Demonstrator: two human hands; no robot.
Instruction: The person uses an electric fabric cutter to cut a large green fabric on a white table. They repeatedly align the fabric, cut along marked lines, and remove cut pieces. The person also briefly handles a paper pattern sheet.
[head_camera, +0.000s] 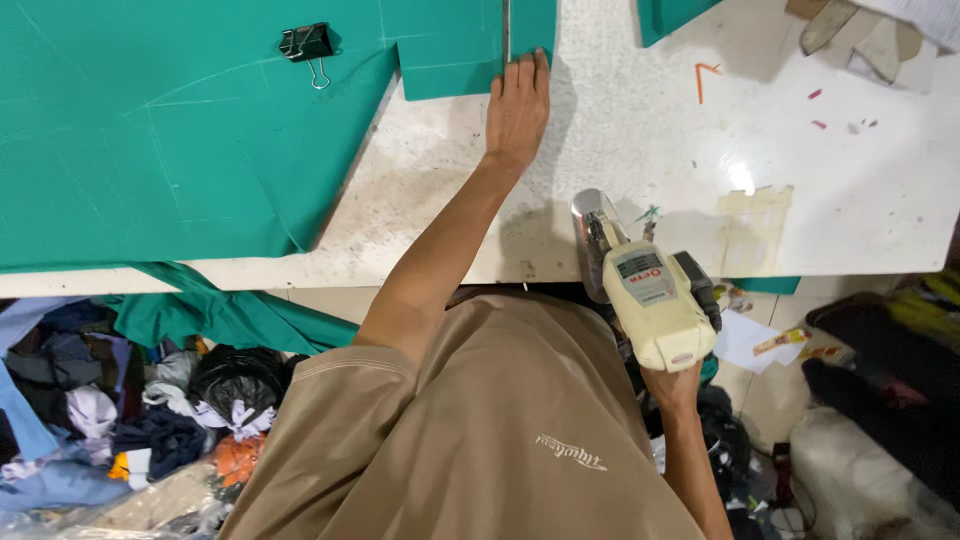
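Head view: left hand (518, 105) flat on green fabric (150, 130); right hand (672, 385) gripping cutting machine (650, 300).

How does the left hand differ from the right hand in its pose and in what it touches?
The left hand lies flat, fingers stretched, on the edge of the green fabric on the white table; the right hand is closed around the handle of a cream cutting machine. The left hand reaches far forward over the table; the right hand stays low at the table's near edge. Both are bare.
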